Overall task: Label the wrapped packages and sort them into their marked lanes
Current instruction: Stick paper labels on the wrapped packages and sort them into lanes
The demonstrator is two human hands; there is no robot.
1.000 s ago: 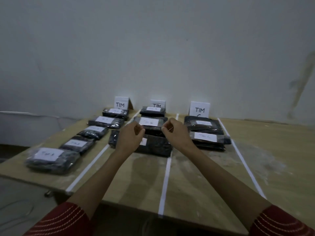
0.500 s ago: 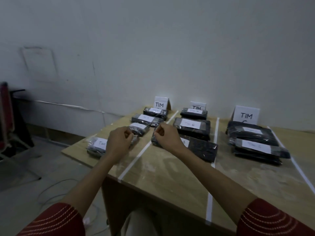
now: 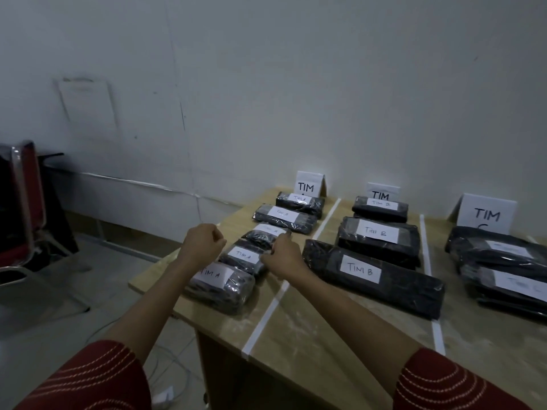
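Black wrapped packages lie on a wooden table (image 3: pixel 325 335) in lanes split by white tape strips (image 3: pixel 266 315). The left lane holds several labelled "TIM A", the nearest package (image 3: pixel 231 291) at the table's left edge. The middle lane has three "TIM B" packages, the nearest (image 3: pixel 393 282) being the longest. Two more packages (image 3: pixel 497 253) lie in the right lane. Folded signs reading TIM (image 3: pixel 307 184) stand at the back. My left hand (image 3: pixel 204 244) hovers as a fist over the left lane, holding nothing. My right hand (image 3: pixel 284 257) is curled, its index finger stretched toward the third TIM A package (image 3: pixel 263 236).
A red chair (image 3: pixel 20 202) stands on the floor at far left. White cables (image 3: pixel 165 365) lie on the floor beside the table leg. The table's left edge (image 3: pixel 154 279) is close to the TIM A row. A white wall rises behind the signs.
The view has swung left. Both hands moved from above the TIM B lane to above the TIM A packages, and my right index finger has stretched out.
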